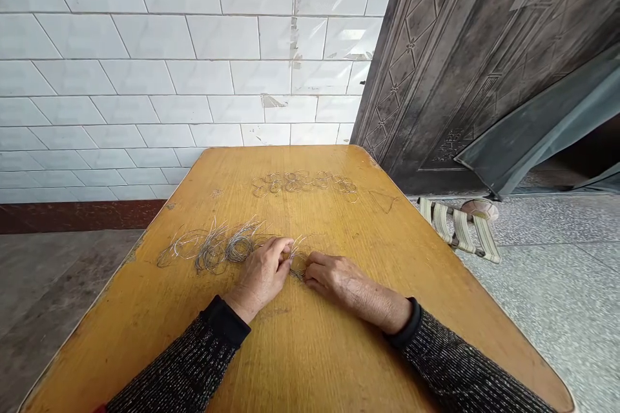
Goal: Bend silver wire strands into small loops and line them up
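Between my two hands, near the middle of the wooden table [300,348], lies a small coil of thin wire [297,264] with loose ends sticking up. My left hand [264,271] pinches the wire ends at the coil's left side, thumb against fingers. On the other side, my right hand [334,276] has its fingers curled onto the coil's right edge. Just left of my left hand are coiled wire bundles [239,246], with more loosely tangled wire [208,255] beyond them. Fingertips of both hands partly hide the coil.
A row of small wire loops [295,182] lies toward the table's far end, with a thin bent wire [385,201] at its right. White wall tiles [159,71] rise behind. A dark carved door [436,64] and a strapped stool [460,226] are at the right.
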The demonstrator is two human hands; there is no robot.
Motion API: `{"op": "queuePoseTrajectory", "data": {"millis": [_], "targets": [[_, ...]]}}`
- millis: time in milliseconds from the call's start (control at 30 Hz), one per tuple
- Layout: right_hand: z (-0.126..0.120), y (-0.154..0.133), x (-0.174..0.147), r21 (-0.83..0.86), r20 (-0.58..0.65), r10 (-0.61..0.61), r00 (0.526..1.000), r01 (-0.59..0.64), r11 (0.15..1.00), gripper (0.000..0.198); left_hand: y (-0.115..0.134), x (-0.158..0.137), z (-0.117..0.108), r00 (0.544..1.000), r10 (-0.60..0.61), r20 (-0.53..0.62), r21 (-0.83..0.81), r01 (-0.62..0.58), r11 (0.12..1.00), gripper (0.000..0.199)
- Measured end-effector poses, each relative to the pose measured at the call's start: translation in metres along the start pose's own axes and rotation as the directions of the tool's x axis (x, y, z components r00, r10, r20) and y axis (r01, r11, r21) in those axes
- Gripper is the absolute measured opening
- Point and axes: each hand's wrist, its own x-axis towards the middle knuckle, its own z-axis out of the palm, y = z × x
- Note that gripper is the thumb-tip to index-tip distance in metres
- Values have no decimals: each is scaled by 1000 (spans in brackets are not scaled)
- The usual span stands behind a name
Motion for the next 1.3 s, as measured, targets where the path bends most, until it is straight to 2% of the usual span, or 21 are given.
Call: {"op": "queuePoseTrajectory", "data": {"millis": [200,367,467,533,600,667,833,967,1067,1133,1167,1233,1300], "targets": [[-6,-4,3,113,-75,51,996,-42,993,16,-1,0,1,1000,0,-19,-21,0,1000,41],[-13,-6,3,350,-136,199,970,-141,926,14,-5,-1,4,1000,-8,-3,8,8,1000,43],[-13,-5,4,576,-191,325,926,-162,801,13,-4,-1,3,1000,-9,30,43,8,999,40],[-13,-5,5,744,-177,437,882,-171,646,12,-2,-1,1,998,9,56,59,-13,998,33],[-13,-6,7,863,-142,535,833,-161,480,20,0,0,-2,997,33,67,66,-38,997,28],[-15,-6,9,909,-120,578,807,-144,390,22,1,2,-5,997,49,60,73,-53,996,29],[-23,-6,13,948,-186,661,727,-43,314,23,2,4,-10,993,98,65,188,-109,976,25],[-25,-7,13,958,-236,676,699,53,280,21,4,4,-12,988,152,25,166,-154,974,25],[-22,-7,13,941,-290,678,676,72,331,17,8,5,-12,983,161,-87,55,-157,986,23],[-18,-7,13,889,-370,642,672,55,454,14,13,6,-13,984,133,-116,-84,-143,986,22],[-16,-7,12,833,-427,591,685,44,551,13,16,7,-13,989,99,-110,-169,-117,979,22],[-14,-7,11,646,-535,403,743,52,761,13,25,10,-14,998,-20,-62,-346,-3,938,25],[-12,-7,10,428,-572,182,800,102,898,16,33,13,-15,987,-161,7,-501,143,854,29]]}}
